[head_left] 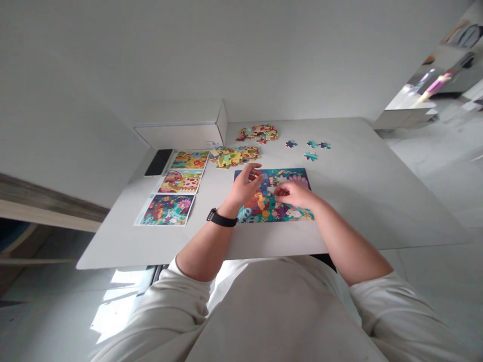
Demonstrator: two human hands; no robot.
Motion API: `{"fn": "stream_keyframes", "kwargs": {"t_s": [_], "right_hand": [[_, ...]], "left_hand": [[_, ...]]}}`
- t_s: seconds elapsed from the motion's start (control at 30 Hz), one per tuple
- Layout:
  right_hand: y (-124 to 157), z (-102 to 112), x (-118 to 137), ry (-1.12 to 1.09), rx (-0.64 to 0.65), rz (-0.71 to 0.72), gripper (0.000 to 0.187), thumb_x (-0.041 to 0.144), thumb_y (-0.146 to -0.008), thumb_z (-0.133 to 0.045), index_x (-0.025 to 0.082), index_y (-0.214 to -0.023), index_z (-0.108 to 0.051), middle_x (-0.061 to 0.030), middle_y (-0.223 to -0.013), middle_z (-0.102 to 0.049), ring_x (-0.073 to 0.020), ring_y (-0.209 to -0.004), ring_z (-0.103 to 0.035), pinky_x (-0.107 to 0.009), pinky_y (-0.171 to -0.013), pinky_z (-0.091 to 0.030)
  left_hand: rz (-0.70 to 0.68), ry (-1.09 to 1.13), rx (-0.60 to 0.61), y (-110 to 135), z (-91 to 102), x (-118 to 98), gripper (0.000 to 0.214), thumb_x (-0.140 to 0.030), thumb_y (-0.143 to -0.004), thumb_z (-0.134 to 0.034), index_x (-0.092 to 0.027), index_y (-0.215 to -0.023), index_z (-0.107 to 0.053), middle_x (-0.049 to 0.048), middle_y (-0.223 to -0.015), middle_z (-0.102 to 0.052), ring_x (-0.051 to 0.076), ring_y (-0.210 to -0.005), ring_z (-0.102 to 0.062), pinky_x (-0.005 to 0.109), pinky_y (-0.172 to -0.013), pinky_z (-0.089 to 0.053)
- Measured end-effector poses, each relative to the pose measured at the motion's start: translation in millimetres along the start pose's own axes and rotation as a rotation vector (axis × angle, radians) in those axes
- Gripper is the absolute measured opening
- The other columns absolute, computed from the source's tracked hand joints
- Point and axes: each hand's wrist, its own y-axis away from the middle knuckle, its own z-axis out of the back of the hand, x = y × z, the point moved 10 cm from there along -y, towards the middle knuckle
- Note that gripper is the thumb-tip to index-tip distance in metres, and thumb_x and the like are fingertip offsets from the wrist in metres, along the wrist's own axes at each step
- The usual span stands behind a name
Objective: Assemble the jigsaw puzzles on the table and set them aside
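Note:
A colourful jigsaw puzzle (260, 201) lies in front of me on the table, with pale gaps showing near its middle. Over its upper left part is my left hand (246, 185), fingers curved and apart, holding nothing I can see. My right hand (293, 194) is at the puzzle's middle, beside a pale gap. Its fingertips are pinched together low over the picture; whatever lies between them is hidden. Several loose blue-green puzzle pieces (311, 157) are spread beyond the puzzle to the right.
Behind the puzzle lie a yellowish heap of pieces (237, 156) and a reddish heap (260, 132). A printed sheet with three pictures (179, 182) and a dark phone (159, 162) are on the left. A white box (177, 133) stands by the wall on the table (362, 201).

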Motion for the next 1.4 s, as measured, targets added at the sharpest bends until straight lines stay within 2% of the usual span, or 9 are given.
{"fn": "stream_keyframes", "kwargs": {"t_s": [0.3, 0.5, 0.67, 0.8, 1.0, 1.2, 1.4], "right_hand": [[4, 4, 5, 0.156, -0.026, -0.009, 0.015, 0.026, -0.080, -0.085, 0.023, -0.092, -0.078, 0.0000, -0.080, -0.077, -0.0192, -0.073, -0.070, -0.029, -0.068, -0.050], [8, 6, 11, 0.318, -0.063, -0.003, 0.009, 0.023, -0.083, -0.083, 0.025, -0.090, -0.079, -0.0002, -0.078, -0.078, -0.0209, -0.074, -0.072, -0.031, -0.071, -0.050], [9, 7, 17, 0.390, -0.077, 0.024, 0.009, 0.025, -0.083, -0.084, 0.025, -0.090, -0.079, -0.0013, -0.081, -0.079, -0.0217, -0.075, -0.071, -0.032, -0.071, -0.047], [8, 5, 18, 0.449, -0.073, 0.041, 0.010, 0.022, -0.082, -0.085, 0.025, -0.089, -0.078, -0.0022, -0.083, -0.079, -0.0211, -0.075, -0.070, -0.031, -0.070, -0.045], [8, 6, 17, 0.508, -0.046, 0.047, 0.009, 0.022, -0.085, -0.083, 0.023, -0.092, -0.077, -0.0034, -0.088, -0.080, -0.0212, -0.079, -0.070, -0.030, -0.069, -0.044], [10, 0, 20, 0.550, 0.039, 0.044, 0.016, 0.017, -0.085, -0.081, 0.021, -0.100, -0.078, -0.0033, -0.092, -0.080, -0.0196, -0.081, -0.071, -0.028, -0.070, -0.044], [13, -3, 25, 0.583, 0.074, 0.044, 0.020, 0.019, -0.083, -0.085, 0.021, -0.102, -0.078, -0.0046, -0.093, -0.080, -0.0209, -0.085, -0.071, -0.028, -0.073, -0.045]], "left_hand": [[-0.016, -0.112, 0.071, 3, -6.3, -2, 0.031, -0.026, -0.096, -0.068, -0.021, -0.126, -0.067, 0.0034, -0.100, -0.072, 0.013, -0.081, -0.066, 0.023, -0.071, -0.054], [-0.221, -0.407, 0.151, 8, -11.2, -20, 0.020, -0.025, -0.093, -0.074, -0.020, -0.112, -0.075, 0.0075, -0.108, -0.072, 0.019, -0.092, -0.068, 0.033, -0.090, -0.057], [-0.294, -0.517, 0.367, 18, -30.3, -23, 0.011, -0.026, -0.089, -0.080, -0.023, -0.100, -0.078, 0.0081, -0.110, -0.072, 0.025, -0.102, -0.070, 0.037, -0.097, -0.057], [-0.297, -0.549, 0.499, 25, -44.4, -16, 0.015, -0.026, -0.085, -0.083, -0.025, -0.099, -0.079, 0.0082, -0.109, -0.073, 0.028, -0.110, -0.070, 0.037, -0.099, -0.056], [-0.257, -0.599, 0.522, 28, -49.5, -8, 0.016, -0.027, -0.082, -0.083, -0.028, -0.097, -0.082, 0.0061, -0.105, -0.075, 0.027, -0.103, -0.073, 0.035, -0.093, -0.057], [-0.249, -0.735, 0.593, 33, -55.2, -5, 0.020, -0.031, -0.089, -0.078, -0.025, -0.108, -0.082, 0.0073, -0.112, -0.076, 0.026, -0.104, -0.073, 0.032, -0.091, -0.056], [-0.265, -0.775, 0.589, 34, -55.7, -5, 0.020, -0.032, -0.092, -0.076, -0.024, -0.109, -0.080, 0.0074, -0.114, -0.075, 0.024, -0.102, -0.072, 0.032, -0.089, -0.055]]}}
